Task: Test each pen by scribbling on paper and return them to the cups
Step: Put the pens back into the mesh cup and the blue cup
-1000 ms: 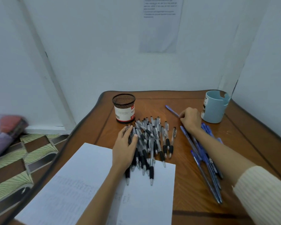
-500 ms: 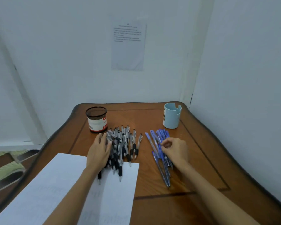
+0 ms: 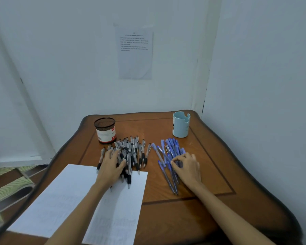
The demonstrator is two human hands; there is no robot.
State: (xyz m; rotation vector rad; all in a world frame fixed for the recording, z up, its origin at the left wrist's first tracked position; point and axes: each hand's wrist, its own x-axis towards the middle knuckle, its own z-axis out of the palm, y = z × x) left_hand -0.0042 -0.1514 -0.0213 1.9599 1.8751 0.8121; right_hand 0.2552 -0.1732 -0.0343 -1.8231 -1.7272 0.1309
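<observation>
Two bare forearms reach forward over a brown wooden table (image 3: 210,165) with a dark, curved edge. Nearest the viewer, a white sheet of paper (image 3: 60,206) with faint lines of writing lies at the left, one corner hanging past the table's edge. Just beyond it, the left hand (image 3: 111,167) lies palm down with fingers spread across a heap of grey pens with black grips (image 3: 136,152); the tips of a few pens lie on the paper's far edge. To the right, apart from that heap, the right hand (image 3: 187,167) rests on a bundle of blue pens (image 3: 168,151), its fingers curled with thumb and forefinger close together; whether they pinch a pen cannot be told. Farther back, a black mesh cup with a white and red label (image 3: 105,130) stands upright behind the grey pens, and a pale blue cup with a notched rim (image 3: 181,127) stands behind the blue ones. On the white wall behind, a printed paper notice (image 3: 134,53) hangs, its text too small to read.
</observation>
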